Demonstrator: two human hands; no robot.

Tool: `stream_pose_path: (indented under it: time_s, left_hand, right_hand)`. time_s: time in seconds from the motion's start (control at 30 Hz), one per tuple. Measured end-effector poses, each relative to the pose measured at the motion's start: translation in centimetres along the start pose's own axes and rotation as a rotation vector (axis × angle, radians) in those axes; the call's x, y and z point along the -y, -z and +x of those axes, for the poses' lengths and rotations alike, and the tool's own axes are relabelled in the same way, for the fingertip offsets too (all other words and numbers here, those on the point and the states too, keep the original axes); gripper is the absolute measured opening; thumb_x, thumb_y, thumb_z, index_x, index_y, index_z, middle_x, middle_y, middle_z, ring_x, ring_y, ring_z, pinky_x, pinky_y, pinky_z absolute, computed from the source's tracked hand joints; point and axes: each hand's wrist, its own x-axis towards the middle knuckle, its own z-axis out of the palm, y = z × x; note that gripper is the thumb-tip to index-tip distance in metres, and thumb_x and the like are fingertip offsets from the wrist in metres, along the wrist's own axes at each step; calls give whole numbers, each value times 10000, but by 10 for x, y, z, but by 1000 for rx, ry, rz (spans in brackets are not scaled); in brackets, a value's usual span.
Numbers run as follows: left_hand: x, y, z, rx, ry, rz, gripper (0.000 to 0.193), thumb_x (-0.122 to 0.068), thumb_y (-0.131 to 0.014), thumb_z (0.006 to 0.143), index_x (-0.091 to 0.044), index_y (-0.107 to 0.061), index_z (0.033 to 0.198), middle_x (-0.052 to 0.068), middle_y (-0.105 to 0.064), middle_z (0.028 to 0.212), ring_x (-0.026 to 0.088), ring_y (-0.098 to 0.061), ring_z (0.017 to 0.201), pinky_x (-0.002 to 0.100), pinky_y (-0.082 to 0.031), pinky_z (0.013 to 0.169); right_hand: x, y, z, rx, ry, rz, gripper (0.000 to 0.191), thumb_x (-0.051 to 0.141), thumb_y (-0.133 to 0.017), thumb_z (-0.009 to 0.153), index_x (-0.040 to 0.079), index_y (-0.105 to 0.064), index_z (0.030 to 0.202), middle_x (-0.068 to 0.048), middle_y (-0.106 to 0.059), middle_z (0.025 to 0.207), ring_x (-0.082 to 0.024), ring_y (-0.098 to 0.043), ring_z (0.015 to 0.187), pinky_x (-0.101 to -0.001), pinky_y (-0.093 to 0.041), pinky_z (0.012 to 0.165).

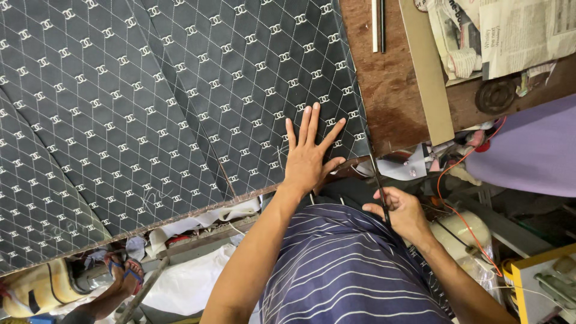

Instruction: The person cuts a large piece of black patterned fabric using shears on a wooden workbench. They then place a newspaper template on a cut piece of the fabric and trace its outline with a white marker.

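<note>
Right hand [403, 211] is closed around a pair of scissors [379, 187] at the table edge. Left hand [309, 155] is spread flat, fingers apart, pressing on the black quilted fabric [168, 102] covering the wooden table [390, 90]. Newspapers [504, 33] lie beyond.

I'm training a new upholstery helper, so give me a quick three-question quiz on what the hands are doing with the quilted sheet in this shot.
1. True or false: the left hand lies flat, fingers spread, on the dark quilted sheet.
2. What does the right hand hold? A) scissors B) hammer C) paintbrush
3. Which edge of the sheet is the scissors' blade at?

Key
1. True.
2. A.
3. Its right edge, next to the brown wooden tabletop.
</note>
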Motion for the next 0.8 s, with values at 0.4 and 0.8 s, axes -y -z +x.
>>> stream_pose_path:
  time_s: [0.4,0.8]
  left_hand:
    - [-1,3,2,28,7,-3,901,-563,-715,851,-373,-265,1607,220,-60,1701,374,-57,1590,678,-53,1245]
    - [0,3,2,19,8,-18,916,-559,-725,842,-374,-255,1607,221,-57,1703,376,-53,1589,680,-46,1246]
  right_hand:
    - [16,-3,19,-3,29,-11,306,167,-893,766,27,-690,947,67,-512,627,-22,-413,555,-213,-318,491]
    - [27,-1,27,59,18,120,278,146,-876,765,33,-675,921,72,-538,617,-18,-445,535,-207,-341,479]
